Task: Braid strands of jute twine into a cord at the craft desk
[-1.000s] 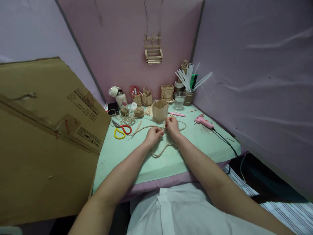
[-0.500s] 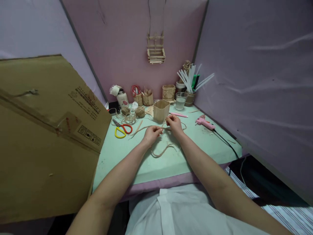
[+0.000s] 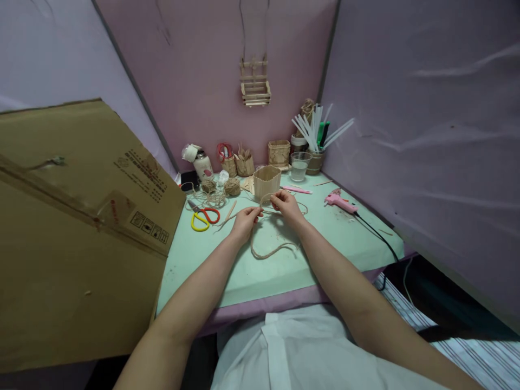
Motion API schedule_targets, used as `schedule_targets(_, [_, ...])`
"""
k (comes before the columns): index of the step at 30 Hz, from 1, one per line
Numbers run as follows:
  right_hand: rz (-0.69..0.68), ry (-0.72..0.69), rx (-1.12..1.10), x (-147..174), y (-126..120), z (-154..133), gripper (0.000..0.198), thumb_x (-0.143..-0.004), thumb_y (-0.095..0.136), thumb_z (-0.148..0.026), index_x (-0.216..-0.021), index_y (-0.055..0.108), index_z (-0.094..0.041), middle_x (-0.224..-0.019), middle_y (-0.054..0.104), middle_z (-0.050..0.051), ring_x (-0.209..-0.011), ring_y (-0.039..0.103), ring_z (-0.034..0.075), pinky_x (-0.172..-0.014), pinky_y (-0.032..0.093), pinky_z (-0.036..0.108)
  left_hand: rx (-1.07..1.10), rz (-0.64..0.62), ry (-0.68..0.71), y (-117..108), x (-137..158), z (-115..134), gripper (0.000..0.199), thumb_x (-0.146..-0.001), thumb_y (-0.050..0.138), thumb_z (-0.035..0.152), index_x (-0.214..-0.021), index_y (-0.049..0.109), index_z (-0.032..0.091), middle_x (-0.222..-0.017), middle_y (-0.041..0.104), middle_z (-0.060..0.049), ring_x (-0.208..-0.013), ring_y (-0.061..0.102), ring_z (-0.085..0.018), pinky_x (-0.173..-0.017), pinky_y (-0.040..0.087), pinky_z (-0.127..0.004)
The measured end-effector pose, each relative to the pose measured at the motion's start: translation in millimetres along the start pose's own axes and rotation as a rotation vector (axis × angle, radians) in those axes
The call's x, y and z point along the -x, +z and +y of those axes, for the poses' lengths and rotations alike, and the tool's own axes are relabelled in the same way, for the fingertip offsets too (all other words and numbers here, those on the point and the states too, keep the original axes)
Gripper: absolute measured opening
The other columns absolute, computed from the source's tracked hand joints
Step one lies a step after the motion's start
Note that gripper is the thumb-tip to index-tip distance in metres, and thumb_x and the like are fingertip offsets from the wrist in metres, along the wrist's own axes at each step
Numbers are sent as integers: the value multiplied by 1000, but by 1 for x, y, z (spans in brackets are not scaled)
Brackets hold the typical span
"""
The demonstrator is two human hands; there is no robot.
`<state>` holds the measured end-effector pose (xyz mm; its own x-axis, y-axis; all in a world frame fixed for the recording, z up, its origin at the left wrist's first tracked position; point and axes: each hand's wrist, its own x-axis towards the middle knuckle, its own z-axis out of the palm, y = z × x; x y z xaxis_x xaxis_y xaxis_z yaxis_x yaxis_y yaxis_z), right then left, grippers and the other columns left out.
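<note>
Both hands pinch jute twine over the middle of the table. My left hand (image 3: 247,221) is closed on the twine, with a strand running left from it towards the scissors. My right hand (image 3: 285,205) pinches another part, and a small loop rises between the two hands. A length of the braided-looking twine (image 3: 264,257) curves down onto the table below them. Just behind my hands stands a container made of wooden sticks (image 3: 267,181), upright and open at the top. Fingers hide part of the twine.
Scissors (image 3: 205,217) with red and yellow handles and a wooden stick (image 3: 231,209) lie left. A pink glue gun (image 3: 341,202) with a black cord is on the right. Twine balls (image 3: 232,187), a cup of water (image 3: 299,166) and a cardboard sheet (image 3: 81,238) surround the work area.
My left hand has shifted slightly left, away from the right hand. The twine between them now bows up in a loop. The view has turned a little.
</note>
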<state>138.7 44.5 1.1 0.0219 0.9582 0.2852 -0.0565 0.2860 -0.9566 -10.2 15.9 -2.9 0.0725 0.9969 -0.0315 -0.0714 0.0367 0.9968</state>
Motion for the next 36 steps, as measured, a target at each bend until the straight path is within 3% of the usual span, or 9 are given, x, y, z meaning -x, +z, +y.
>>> schedule_targets(7, [-68, -90, 221, 5, 5, -1, 21, -75, 55, -39, -76, 55, -18, -63, 54, -2, -58, 46, 11, -58, 38, 24, -119, 55, 47, -4, -1, -1, 29, -68, 62, 39, -81, 65, 13, -66, 58, 0, -51, 39, -6, -49, 32, -20])
schedule_targets(15, [-187, -256, 359, 8, 7, 3, 28, -80, 44, -24, -100, 62, -19, -107, 57, 7, -76, 55, 12, -72, 44, 27, -286, 98, 197, -6, -7, -5, 15, -72, 55, 23, -77, 65, 14, -66, 61, -1, -65, 53, -11, -67, 43, -24])
schedule_targets(18, [-195, -254, 369, 10, 7, 2, 25, -77, 52, -27, -97, 64, -19, -97, 62, 6, -82, 56, 15, -74, 44, 28, -418, 75, 274, -6, -6, -5, 14, -74, 53, 21, -76, 65, 15, -69, 63, -2, -70, 55, -14, -70, 43, -26])
schedule_targets(24, [-177, -243, 484, 11, 7, 3, 16, -77, 54, -31, -76, 66, -20, -73, 64, 2, -71, 54, 15, -69, 40, 26, -584, 81, 325, -5, -2, -1, 16, -76, 50, 21, -74, 65, 16, -68, 63, -3, -70, 56, -15, -70, 42, -26])
schedule_targets(36, [160, -98, 670, 2, -2, 16, 18, -80, 48, -26, -70, 61, -20, -68, 62, 2, -64, 51, 16, -65, 35, 26, -624, 31, 321, 3, 4, 1, 17, -77, 51, 20, -73, 67, 17, -67, 65, -3, -67, 56, -15, -67, 42, -26])
